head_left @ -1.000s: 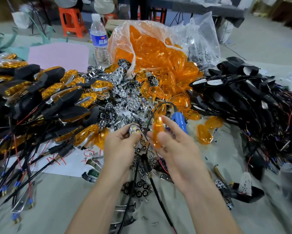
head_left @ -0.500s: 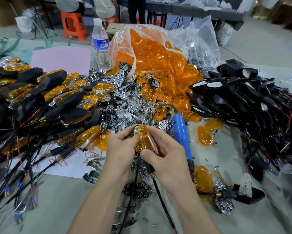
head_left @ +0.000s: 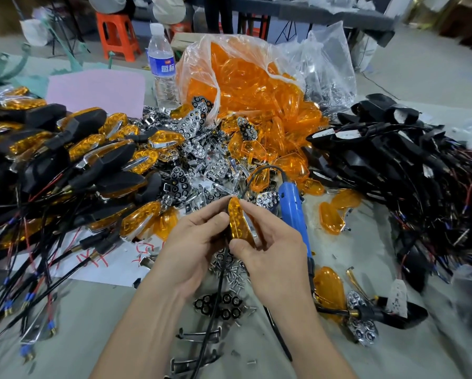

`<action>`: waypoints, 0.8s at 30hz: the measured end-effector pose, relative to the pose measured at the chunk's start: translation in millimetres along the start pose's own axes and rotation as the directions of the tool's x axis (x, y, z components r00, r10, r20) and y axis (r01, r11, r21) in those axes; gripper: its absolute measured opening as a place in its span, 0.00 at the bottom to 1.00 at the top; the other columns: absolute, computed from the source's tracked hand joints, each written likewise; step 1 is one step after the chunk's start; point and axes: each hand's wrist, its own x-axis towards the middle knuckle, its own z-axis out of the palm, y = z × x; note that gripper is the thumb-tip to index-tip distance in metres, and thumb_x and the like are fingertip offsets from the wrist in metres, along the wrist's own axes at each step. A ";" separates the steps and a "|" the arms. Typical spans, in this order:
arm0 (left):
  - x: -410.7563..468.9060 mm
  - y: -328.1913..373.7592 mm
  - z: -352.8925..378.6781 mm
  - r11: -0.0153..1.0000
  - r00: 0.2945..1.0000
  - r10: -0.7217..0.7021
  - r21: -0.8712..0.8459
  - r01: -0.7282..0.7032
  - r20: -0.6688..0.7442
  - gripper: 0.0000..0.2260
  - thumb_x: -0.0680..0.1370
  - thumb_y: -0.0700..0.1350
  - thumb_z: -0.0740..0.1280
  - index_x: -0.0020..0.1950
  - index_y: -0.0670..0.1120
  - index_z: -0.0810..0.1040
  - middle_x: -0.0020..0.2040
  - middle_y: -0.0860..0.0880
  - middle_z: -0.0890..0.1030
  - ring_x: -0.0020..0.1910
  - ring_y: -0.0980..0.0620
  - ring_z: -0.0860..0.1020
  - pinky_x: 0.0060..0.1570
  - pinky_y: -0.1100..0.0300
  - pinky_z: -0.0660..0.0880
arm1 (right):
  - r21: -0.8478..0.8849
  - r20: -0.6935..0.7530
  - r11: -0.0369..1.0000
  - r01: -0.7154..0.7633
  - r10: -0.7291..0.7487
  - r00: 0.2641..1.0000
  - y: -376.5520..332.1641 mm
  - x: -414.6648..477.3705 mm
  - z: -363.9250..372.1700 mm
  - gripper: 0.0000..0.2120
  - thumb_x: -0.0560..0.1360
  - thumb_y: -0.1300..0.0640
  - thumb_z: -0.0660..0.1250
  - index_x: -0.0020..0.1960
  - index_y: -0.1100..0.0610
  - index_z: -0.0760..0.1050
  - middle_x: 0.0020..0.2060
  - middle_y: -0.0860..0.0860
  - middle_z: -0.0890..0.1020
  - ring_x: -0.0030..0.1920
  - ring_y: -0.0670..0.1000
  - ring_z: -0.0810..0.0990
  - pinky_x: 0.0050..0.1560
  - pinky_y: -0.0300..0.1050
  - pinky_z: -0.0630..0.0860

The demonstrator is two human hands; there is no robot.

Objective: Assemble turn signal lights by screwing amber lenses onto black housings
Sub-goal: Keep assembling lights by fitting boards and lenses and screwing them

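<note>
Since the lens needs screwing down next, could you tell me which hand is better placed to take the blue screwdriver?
Right, probably. The screwdriver lies just beside the right hand, while the left hand, also pinching the lens, would have to reach across.

I have both grips meeting over the middle of the worktop [head_left: 79, 324]. The left grip [head_left: 193, 242] and right grip [head_left: 270, 250] pinch one amber lens [head_left: 236, 222] between them. It stands on edge, with a chrome strip along its right side. A black wire [head_left: 207, 332] hangs from it toward me. A blue screwdriver [head_left: 293, 214] lies just beside the right grip. Loose screws [head_left: 236, 277] lie under both grips. Behind them a bag [head_left: 256, 86] spills lenses beside a bottle [head_left: 162, 64]. Finished lights [head_left: 87, 160] are heaped on the left and black housings [head_left: 393, 160] on the right.
</note>
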 end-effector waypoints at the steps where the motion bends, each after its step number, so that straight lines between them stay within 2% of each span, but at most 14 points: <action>1: 0.5 -0.1 -1.1 1.000 1.000 0.006 0.007 -0.006 0.012 0.16 0.71 0.39 0.70 0.57 0.46 0.86 0.54 0.40 0.87 0.47 0.48 0.87 0.43 0.60 0.83 | -0.008 -0.009 1.000 -0.001 0.000 1.000 1.5 0.8 -0.2 0.33 0.70 0.69 0.76 0.62 0.34 0.81 0.51 0.37 0.87 0.51 0.44 0.86 0.55 0.46 0.84; 4: 1.7 -1.6 -0.7 1.000 1.000 0.014 0.023 -0.015 0.024 0.17 0.71 0.39 0.71 0.59 0.45 0.86 0.55 0.40 0.87 0.48 0.48 0.87 0.44 0.60 0.82 | -0.028 -0.029 1.000 -0.011 0.010 1.000 4.0 1.5 0.0 0.31 0.70 0.69 0.76 0.63 0.38 0.82 0.53 0.38 0.87 0.50 0.46 0.87 0.54 0.47 0.85; 7: 3.1 -3.5 1.3 0.999 0.999 0.024 0.023 -0.024 0.023 0.16 0.72 0.38 0.71 0.60 0.45 0.86 0.56 0.41 0.87 0.50 0.48 0.86 0.46 0.61 0.82 | -0.141 -0.044 0.990 0.029 -0.035 0.998 1.3 -2.4 5.4 0.30 0.72 0.65 0.77 0.67 0.39 0.80 0.63 0.36 0.82 0.60 0.35 0.81 0.67 0.41 0.77; 8: 2.9 -2.8 1.8 1.000 0.999 0.025 0.007 -0.025 0.031 0.16 0.72 0.38 0.71 0.60 0.45 0.86 0.56 0.41 0.87 0.50 0.48 0.86 0.47 0.61 0.82 | -0.175 -0.052 0.983 0.049 -0.059 0.997 0.9 -3.0 6.0 0.30 0.71 0.63 0.77 0.67 0.39 0.79 0.64 0.36 0.82 0.59 0.33 0.81 0.66 0.38 0.76; 11: 0.9 -1.2 4.1 0.999 0.998 0.049 0.015 -0.050 0.028 0.15 0.74 0.37 0.71 0.60 0.44 0.85 0.55 0.41 0.87 0.50 0.47 0.86 0.47 0.60 0.83 | -0.101 -0.019 0.994 0.049 -0.051 0.999 2.3 1.7 0.3 0.30 0.71 0.66 0.76 0.65 0.39 0.81 0.59 0.38 0.85 0.43 0.35 0.84 0.45 0.29 0.78; 12: 0.0 -1.5 5.1 0.996 0.997 0.075 0.049 -0.075 0.008 0.14 0.76 0.35 0.70 0.60 0.45 0.85 0.54 0.41 0.87 0.50 0.46 0.86 0.48 0.59 0.83 | -0.082 -0.007 0.996 0.044 -0.045 0.999 2.3 2.4 -1.2 0.30 0.71 0.67 0.75 0.64 0.39 0.82 0.58 0.38 0.85 0.43 0.35 0.84 0.43 0.29 0.78; 14: -1.3 -3.9 8.5 0.971 0.984 0.169 0.182 -0.156 -0.056 0.14 0.78 0.32 0.70 0.56 0.47 0.86 0.51 0.43 0.88 0.51 0.45 0.87 0.50 0.57 0.84 | -0.064 -0.025 0.997 0.047 -0.049 0.998 2.4 2.0 -1.4 0.30 0.71 0.69 0.74 0.63 0.39 0.82 0.56 0.33 0.84 0.50 0.33 0.84 0.50 0.28 0.78; 16: -2.7 -7.3 14.3 0.928 0.961 0.264 0.294 -0.230 -0.082 0.15 0.77 0.31 0.72 0.53 0.51 0.88 0.49 0.46 0.89 0.50 0.45 0.87 0.53 0.54 0.84 | -0.001 -0.044 0.999 0.039 -0.039 0.998 4.0 1.0 0.7 0.30 0.71 0.72 0.72 0.60 0.38 0.82 0.56 0.33 0.84 0.56 0.33 0.82 0.57 0.31 0.78; 18: -6.6 -8.6 21.7 0.902 0.942 0.329 0.316 -0.295 -0.060 0.17 0.76 0.33 0.73 0.48 0.57 0.89 0.46 0.48 0.89 0.48 0.49 0.87 0.51 0.55 0.84 | 0.034 -0.053 0.998 0.059 -0.057 0.997 3.8 0.2 1.9 0.32 0.71 0.75 0.71 0.58 0.39 0.83 0.55 0.32 0.84 0.56 0.32 0.81 0.56 0.28 0.77; 20: -9.5 -7.5 25.1 0.885 0.932 0.361 0.323 -0.335 -0.022 0.18 0.77 0.35 0.72 0.46 0.60 0.89 0.44 0.49 0.89 0.44 0.53 0.86 0.46 0.59 0.83 | -0.003 -0.060 0.994 0.112 -0.112 0.992 4.0 0.2 0.8 0.33 0.71 0.77 0.69 0.61 0.41 0.82 0.54 0.27 0.82 0.58 0.31 0.80 0.58 0.27 0.75; 22: -9.3 -5.1 22.8 0.896 0.941 0.337 0.315 -0.314 -0.020 0.18 0.78 0.33 0.71 0.48 0.57 0.89 0.45 0.48 0.89 0.45 0.52 0.86 0.46 0.59 0.83 | -0.056 -0.009 0.989 0.138 -0.138 0.990 3.7 -0.2 -4.6 0.34 0.71 0.73 0.72 0.65 0.40 0.80 0.57 0.27 0.82 0.59 0.33 0.81 0.60 0.30 0.76; 24: -5.8 -1.3 18.0 0.924 0.959 0.282 0.280 -0.260 -0.042 0.15 0.78 0.32 0.71 0.50 0.52 0.89 0.47 0.45 0.88 0.47 0.48 0.86 0.50 0.54 0.83 | -0.034 0.069 0.996 0.078 -0.075 0.995 2.2 2.3 -13.8 0.34 0.70 0.63 0.76 0.69 0.35 0.77 0.60 0.33 0.83 0.59 0.36 0.82 0.57 0.34 0.79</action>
